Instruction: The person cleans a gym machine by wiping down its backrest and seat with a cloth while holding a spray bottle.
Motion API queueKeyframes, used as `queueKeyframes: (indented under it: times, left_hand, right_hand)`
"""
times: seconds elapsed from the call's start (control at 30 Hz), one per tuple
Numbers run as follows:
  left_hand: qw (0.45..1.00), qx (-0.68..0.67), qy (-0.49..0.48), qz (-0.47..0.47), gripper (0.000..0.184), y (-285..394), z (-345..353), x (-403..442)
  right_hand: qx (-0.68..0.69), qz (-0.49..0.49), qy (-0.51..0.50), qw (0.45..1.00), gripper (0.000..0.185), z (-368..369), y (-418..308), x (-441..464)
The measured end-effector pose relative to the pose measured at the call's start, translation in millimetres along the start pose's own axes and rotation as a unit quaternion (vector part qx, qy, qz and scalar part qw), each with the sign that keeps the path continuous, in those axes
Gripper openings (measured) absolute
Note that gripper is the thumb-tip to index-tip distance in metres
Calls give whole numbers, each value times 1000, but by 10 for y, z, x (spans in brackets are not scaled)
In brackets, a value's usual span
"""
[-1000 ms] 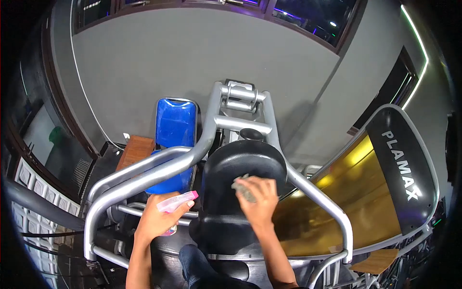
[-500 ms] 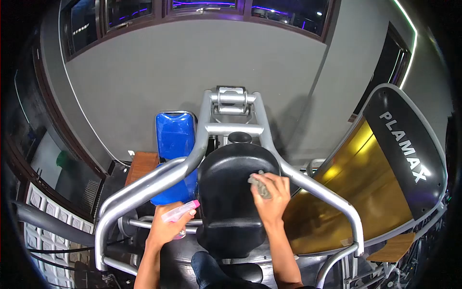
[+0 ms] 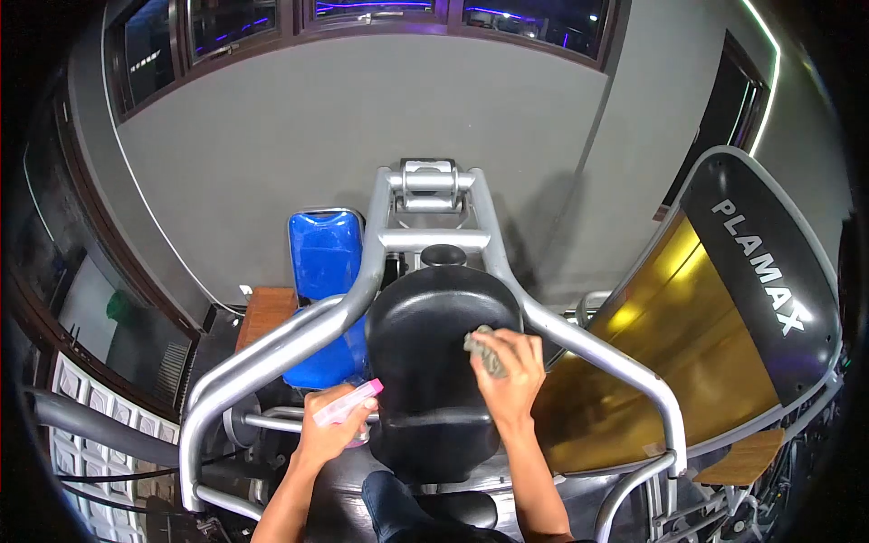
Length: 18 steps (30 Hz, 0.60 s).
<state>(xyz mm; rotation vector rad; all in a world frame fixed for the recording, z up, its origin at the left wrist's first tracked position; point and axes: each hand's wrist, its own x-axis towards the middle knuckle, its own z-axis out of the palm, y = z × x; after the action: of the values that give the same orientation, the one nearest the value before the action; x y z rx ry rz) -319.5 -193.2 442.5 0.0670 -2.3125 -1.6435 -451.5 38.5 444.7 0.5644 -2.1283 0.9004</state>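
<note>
My left hand (image 3: 330, 423) is wrapped round a spray bottle (image 3: 348, 404) with a pink nozzle and a pale trigger head; most of the bottle is hidden by the fingers. The nozzle points toward the black padded backrest (image 3: 434, 353) of a gym machine. Bunched in my right hand (image 3: 512, 378) is a greyish cloth (image 3: 487, 353), held over the right half of that pad. Whether the cloth presses on the pad I cannot tell. Below the backrest, the black seat (image 3: 434, 450) shows in part.
Silver tube frames (image 3: 299, 339) curve round the pad on both sides. A blue padded chair (image 3: 326, 258) and a brown wooden surface (image 3: 267, 312) stand at the left. To the right rises a machine panel (image 3: 738, 271) lettered PLAMAX. Behind is a grey wall (image 3: 362, 109) with windows.
My left hand has moved slightly right with the spray bottle, nearer the pad. The right hand and cloth stay over almost the same spot. The whole view has shifted a little.
</note>
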Motion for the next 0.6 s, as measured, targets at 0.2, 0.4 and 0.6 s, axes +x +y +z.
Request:
queueKeyframes:
  times: [0.2, 0.4, 0.6]
  left_hand:
    - [994, 86, 7, 70, 27, -98, -23, 7]
    - [999, 27, 6, 38, 29, -115, -2, 1]
    - [999, -6, 9, 44, 24, -125, 56, -6]
  right_hand:
    - [36, -4, 16, 999, 44, 91, -63, 1]
    - [41, -17, -32, 999, 45, 124, 13, -464]
    - [17, 0, 33, 999, 43, -16, 184, -94]
